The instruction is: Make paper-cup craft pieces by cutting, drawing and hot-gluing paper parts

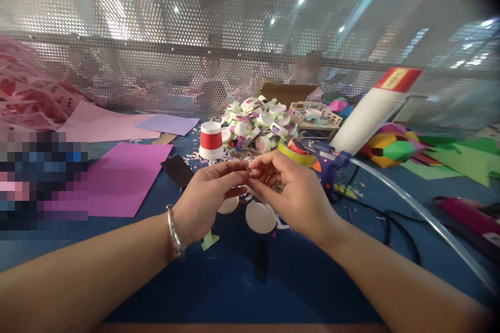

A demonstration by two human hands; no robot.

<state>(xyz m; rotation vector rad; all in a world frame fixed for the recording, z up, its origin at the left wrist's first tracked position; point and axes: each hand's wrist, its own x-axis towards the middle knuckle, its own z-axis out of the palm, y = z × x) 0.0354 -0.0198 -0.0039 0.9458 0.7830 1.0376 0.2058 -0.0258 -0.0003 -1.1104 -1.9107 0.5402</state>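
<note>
My left hand (213,190) and my right hand (291,190) meet over the middle of the blue table, fingertips pinched together. Something tiny and pale shows between the fingertips, too small to name. Under the hands lie a round cream disc (260,217) and a second pale disc (228,205), partly covered by my left hand. A strip of light green paper (210,240) rests beside my left wrist, which wears a silver bracelet (174,231). Just beyond my right hand is a blue hot glue gun (330,158) with a long clear glue stick (425,213) running out of its back.
A red-and-white paper cup (211,140) stands before a heap of paper pieces (253,119). Purple paper (128,182) and a black card (177,171) lie left. A white tube (371,114) leans at right, near yellow tape (295,156), black cable (402,234) and green paper (461,158).
</note>
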